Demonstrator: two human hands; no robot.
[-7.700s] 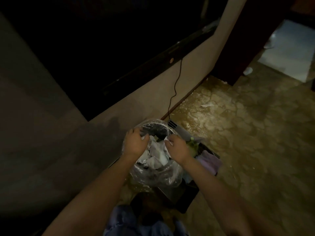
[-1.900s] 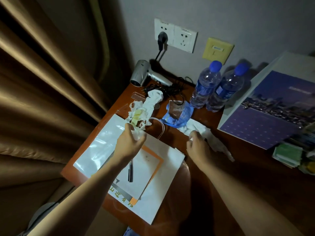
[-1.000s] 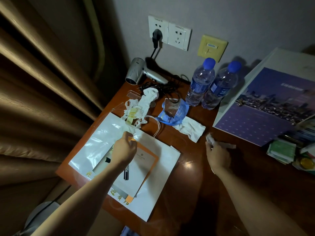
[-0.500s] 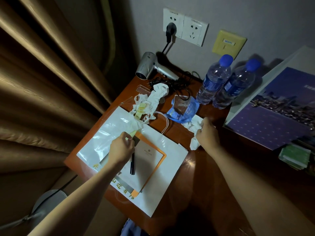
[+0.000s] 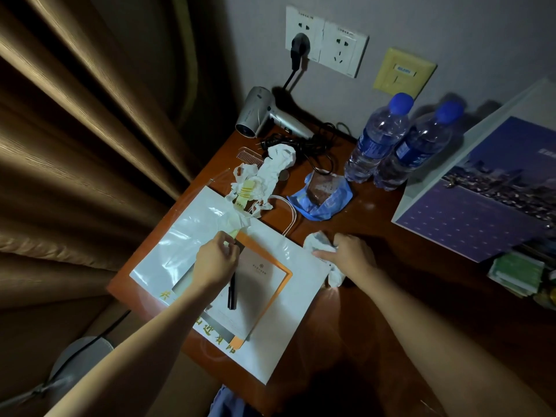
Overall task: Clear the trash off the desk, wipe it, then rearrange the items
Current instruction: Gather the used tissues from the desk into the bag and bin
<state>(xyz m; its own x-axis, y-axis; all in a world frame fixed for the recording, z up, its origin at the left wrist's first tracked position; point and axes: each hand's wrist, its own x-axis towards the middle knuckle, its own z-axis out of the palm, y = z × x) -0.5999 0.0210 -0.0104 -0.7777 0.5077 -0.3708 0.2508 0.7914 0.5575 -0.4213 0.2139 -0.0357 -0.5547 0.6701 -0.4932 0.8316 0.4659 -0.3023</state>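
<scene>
The left hand (image 5: 215, 261) kept a pinching grip on a crumpled pale-yellow tissue scrap (image 5: 233, 223) above the white plastic shopping bag (image 5: 186, 233) lying flat on the reddish-brown wooden desk (image 5: 370, 221). The right hand (image 5: 350, 254) curled round a wadded white tissue (image 5: 319, 242) at the bag's edge. More crumpled white tissue (image 5: 272, 168) lay near the silver hair dryer (image 5: 264, 117).

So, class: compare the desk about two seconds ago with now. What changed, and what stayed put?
The right hand gathered the white tissue from beside the blue wrapper and pulled it nearer. The left hand drew a yellowish scrap onto the bag. Bottles, hair dryer and pen stayed.
</scene>
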